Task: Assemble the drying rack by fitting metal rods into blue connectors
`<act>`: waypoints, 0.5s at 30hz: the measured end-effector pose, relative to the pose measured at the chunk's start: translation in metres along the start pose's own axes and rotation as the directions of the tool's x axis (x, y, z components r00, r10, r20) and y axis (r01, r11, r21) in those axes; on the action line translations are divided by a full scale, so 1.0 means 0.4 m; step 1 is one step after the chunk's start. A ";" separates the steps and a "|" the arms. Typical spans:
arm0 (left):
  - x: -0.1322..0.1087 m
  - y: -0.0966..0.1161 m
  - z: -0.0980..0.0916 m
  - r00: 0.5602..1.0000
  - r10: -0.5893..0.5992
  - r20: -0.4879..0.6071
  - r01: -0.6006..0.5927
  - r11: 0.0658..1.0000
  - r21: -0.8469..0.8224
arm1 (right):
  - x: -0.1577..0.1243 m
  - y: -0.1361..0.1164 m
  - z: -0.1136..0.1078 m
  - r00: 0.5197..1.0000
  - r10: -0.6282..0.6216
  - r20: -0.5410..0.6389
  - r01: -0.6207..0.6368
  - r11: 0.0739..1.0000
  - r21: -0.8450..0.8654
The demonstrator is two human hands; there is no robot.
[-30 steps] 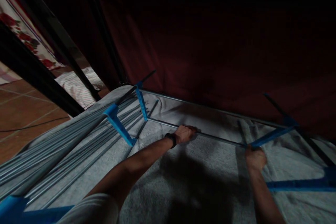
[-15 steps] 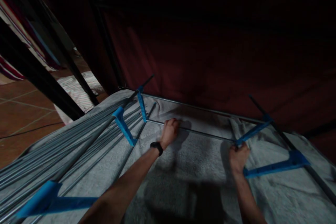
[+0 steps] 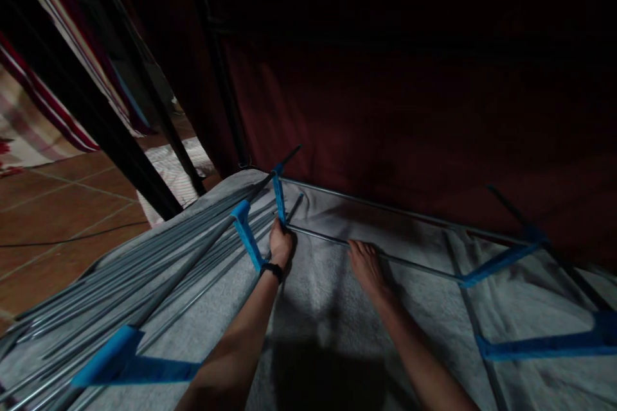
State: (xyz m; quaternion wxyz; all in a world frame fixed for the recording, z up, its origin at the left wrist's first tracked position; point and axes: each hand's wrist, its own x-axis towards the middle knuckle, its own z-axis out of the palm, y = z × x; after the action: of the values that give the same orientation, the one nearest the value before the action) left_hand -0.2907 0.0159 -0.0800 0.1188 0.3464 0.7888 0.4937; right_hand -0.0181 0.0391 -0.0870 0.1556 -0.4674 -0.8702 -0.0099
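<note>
Moved leftward, the right hand (image 3: 367,263) clasps a slim silvery crossbar (image 3: 318,236); left hand (image 3: 281,245), grip unclear.

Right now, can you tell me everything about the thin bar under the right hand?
The thin bar is straight, grey and a bit shiny, like metal. It runs across the grey cloth, from one blue bracket to another. The right hand covers part near its middle. The left hand is by its left end; whether it touches the bar is unclear.

Fingertips of the left grip (image 3: 280,245) are hidden, and the right edge crops a blue bracket (image 3: 544,345).
</note>
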 end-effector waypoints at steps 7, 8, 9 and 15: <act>-0.006 -0.019 0.012 1.000 -0.015 -0.013 0.017 0.979 0.202 | 0.052 -0.007 0.021 0.995 -0.013 0.103 0.013 1.000 0.000; -0.007 -0.019 0.015 1.000 -0.014 -0.022 0.019 0.975 0.223 | 0.052 -0.007 0.024 0.995 -0.006 0.104 0.006 1.000 0.001; -0.009 -0.019 0.018 0.999 -0.012 -0.032 0.019 0.970 0.242 | 0.052 -0.007 0.027 0.995 0.001 0.104 -0.001 1.000 0.002; -0.011 -0.015 0.034 0.997 -0.014 -0.074 0.036 0.951 0.306 | 0.055 -0.007 0.032 0.992 0.018 0.126 -0.022 0.999 0.025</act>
State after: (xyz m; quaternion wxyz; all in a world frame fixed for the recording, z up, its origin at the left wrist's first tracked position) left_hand -0.2829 0.0208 -0.0924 0.0414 0.3327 0.8641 0.3754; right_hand -0.0351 0.0575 -0.0925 0.1065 -0.4738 -0.8736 0.0325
